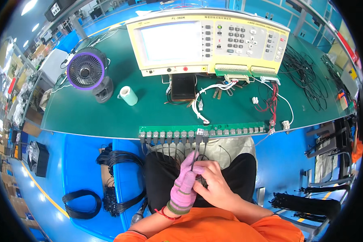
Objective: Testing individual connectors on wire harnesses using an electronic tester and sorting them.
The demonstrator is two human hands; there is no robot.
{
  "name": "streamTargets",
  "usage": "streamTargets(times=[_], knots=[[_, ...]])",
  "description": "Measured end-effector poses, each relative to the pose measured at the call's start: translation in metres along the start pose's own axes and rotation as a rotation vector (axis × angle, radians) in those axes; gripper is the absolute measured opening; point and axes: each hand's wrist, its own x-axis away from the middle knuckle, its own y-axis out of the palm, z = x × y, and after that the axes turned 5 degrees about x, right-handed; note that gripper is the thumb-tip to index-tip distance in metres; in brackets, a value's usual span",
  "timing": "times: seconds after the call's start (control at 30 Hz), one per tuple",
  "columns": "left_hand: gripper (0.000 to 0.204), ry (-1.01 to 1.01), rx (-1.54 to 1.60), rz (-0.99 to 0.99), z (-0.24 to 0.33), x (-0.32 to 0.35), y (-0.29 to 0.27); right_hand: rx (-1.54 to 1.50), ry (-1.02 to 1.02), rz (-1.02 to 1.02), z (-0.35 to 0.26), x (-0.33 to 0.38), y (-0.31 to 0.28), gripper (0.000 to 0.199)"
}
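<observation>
My left hand point(183, 190), in a pink striped glove, grips a black cable point(195, 155) just below its plug. The dark rectangular plug point(199, 136) stands over the front edge of a long green circuit board point(246, 130) with a row of sockets. Several other black cables are plugged into the board's left part and hang down from it. Bare, my right hand point(215, 184) presses against the left fingers, its thumb and forefinger closed around the cable's lower part. The cable's far end is hidden by my hands.
Behind the board stands a yellow cable tester point(209, 60) with a lit screen, wired to the board by white leads point(197, 103). A purple-rimmed fan point(84, 70) and a pale green roll point(128, 96) are left. Cable bundles lie in a blue bin point(88, 169) and on a right-hand rack point(306, 205).
</observation>
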Motion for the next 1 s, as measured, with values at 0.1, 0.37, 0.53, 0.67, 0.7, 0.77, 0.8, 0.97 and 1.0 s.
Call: streamTargets(times=[0.1,0.37,0.53,0.67,0.7,0.77,0.8,0.97,1.0], knots=[[0.032,0.03,0.055,0.087,0.009,0.003,0.002,-0.016,-0.019,0.009,0.001,0.001,0.011,0.026],[0.031,-0.115,0.062,-0.113,0.032,0.001,-0.001,-0.344,0.568,0.411,0.04,-0.013,-0.022,0.019],[0.028,0.066,-0.058,-0.024,0.005,-0.006,-0.023,-0.314,0.6,0.369,0.063,-0.028,-0.013,0.024],[0.037,0.113,-0.081,0.089,0.02,-0.006,-0.017,-0.347,0.583,0.352,0.064,-0.031,-0.003,0.024],[0.035,0.077,-0.203,0.089,0.022,-0.006,-0.02,-0.383,0.564,0.375,0.063,-0.032,-0.002,0.025],[0.031,-0.065,-0.055,0.035,0.022,-0.008,-0.018,-0.353,0.597,0.371,0.058,-0.031,-0.011,0.026],[0.031,-0.07,-0.056,0.022,0.019,-0.01,-0.017,-0.373,0.623,0.354,0.057,-0.031,-0.014,0.025],[0.026,0.001,-0.271,0.001,0.013,-0.011,-0.013,-0.414,0.611,0.286,0.054,-0.031,-0.012,0.026],[0.026,-0.002,-0.272,-0.001,0.014,-0.012,-0.01,-0.439,0.603,0.276,0.059,-0.03,-0.008,0.027]])
